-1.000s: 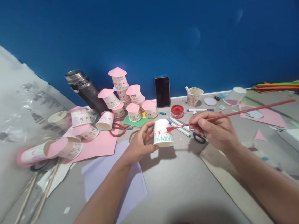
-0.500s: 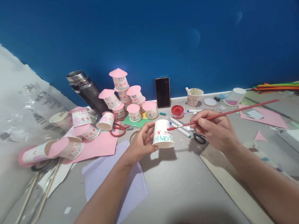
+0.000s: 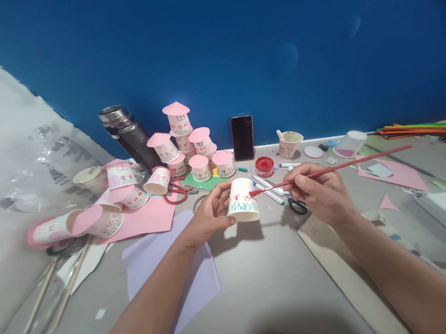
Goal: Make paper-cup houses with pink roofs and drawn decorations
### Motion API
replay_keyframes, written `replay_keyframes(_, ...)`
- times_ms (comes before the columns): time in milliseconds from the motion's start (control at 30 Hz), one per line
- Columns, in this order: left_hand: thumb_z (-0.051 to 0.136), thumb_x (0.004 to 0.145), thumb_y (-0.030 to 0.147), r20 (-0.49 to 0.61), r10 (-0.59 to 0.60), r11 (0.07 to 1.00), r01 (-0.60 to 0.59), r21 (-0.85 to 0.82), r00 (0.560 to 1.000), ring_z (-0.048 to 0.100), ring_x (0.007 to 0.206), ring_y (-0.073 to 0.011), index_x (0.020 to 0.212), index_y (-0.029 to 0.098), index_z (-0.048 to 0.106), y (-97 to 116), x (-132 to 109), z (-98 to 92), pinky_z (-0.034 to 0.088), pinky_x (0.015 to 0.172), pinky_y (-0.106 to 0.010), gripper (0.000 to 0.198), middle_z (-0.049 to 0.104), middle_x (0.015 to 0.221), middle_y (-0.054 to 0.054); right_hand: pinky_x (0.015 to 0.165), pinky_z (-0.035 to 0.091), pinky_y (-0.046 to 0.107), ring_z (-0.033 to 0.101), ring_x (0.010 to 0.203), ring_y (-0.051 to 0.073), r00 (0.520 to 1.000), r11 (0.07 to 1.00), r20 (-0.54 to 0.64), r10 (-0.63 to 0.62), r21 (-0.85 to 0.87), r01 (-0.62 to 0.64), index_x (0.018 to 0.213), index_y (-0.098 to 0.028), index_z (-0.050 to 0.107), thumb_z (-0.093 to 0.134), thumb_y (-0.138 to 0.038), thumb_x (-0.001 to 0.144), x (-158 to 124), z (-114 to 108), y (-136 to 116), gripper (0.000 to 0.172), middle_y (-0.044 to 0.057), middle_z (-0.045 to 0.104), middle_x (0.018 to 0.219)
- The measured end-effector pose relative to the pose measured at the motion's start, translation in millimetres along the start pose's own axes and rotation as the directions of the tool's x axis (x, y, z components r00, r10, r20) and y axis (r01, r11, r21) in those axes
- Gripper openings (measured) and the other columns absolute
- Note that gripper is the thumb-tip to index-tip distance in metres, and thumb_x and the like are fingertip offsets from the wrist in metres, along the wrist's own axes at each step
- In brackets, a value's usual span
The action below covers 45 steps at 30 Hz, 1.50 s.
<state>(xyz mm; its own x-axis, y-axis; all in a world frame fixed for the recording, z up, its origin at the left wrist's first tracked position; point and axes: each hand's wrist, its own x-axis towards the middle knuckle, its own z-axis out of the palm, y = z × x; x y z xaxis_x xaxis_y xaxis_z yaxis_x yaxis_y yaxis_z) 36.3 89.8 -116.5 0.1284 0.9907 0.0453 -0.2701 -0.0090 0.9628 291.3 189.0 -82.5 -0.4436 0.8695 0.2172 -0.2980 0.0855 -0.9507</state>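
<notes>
My left hand (image 3: 215, 210) grips a white paper cup (image 3: 241, 191) by its left side, mouth downward, above the grey table. Green zigzag strokes and small red marks run round the cup's wide lower part. In my right hand (image 3: 321, 193) is a red paintbrush (image 3: 345, 164), held between thumb and fingers. Its red tip meets the right side of the cup, by the red marks. A small open pot of red paint (image 3: 264, 166) stands just behind the cup, and several markers (image 3: 270, 196) lie between the cup and my right hand.
Decorated cups with pink paper roofs (image 3: 175, 109) are stacked at the back left, near a dark flask (image 3: 129, 138). A phone (image 3: 243, 138) leans on the blue wall. Black-handled scissors (image 3: 298, 206) lie under my right hand; purple paper (image 3: 169, 272) lies under my left arm.
The brush's rear end has dipped slightly and shifted a little left, its tip staying at the cup. My left hand and the cup have hardly moved.
</notes>
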Motion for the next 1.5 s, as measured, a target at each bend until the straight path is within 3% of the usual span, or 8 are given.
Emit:
replay_keyframes(1133,0.090,0.072,0.025,0.053,-0.010,0.999,0.007,0.051,0.999,0.063,0.130,-0.0307,0.140,0.025,0.056,-0.7,-0.2,3.4,0.048,0.104,-0.036,0.076,0.061,0.149,-0.014,0.044,0.041,0.027,0.052,0.053,0.013,1.000,1.000,0.012,0.012,-0.022,-0.012,0.082,-0.023,0.076,0.088,-0.055,0.079,-1.2,1.6,2.4,0.035,0.004,0.072,0.069)
replay_keyframes(1400,0.091,0.071,0.022,0.024,-0.001,1.000,0.001,0.015,1.000,0.064,0.128,-0.0294,0.139,0.026,0.057,-3.4,0.3,2.0,0.049,0.102,-0.035,0.076,0.062,0.147,-0.013,0.044,0.039,0.027,0.050,0.052,0.012,1.000,1.000,0.002,-0.007,-0.006,0.007,0.081,-0.022,0.074,0.088,-0.056,0.077,0.1,1.7,-2.4,0.037,0.004,0.073,0.069)
replay_keyframes(1500,0.090,0.069,0.018,-0.009,-0.003,1.000,0.002,-0.026,1.000,0.064,0.125,-0.0273,0.144,0.029,0.055,-2.6,0.0,3.2,0.050,0.100,-0.034,0.084,0.061,0.149,-0.011,0.044,0.038,0.027,0.050,0.052,0.013,1.000,1.000,-0.022,-0.001,0.009,0.001,0.079,-0.022,0.075,0.091,-0.056,0.074,1.4,1.3,-5.3,0.038,0.004,0.073,0.067)
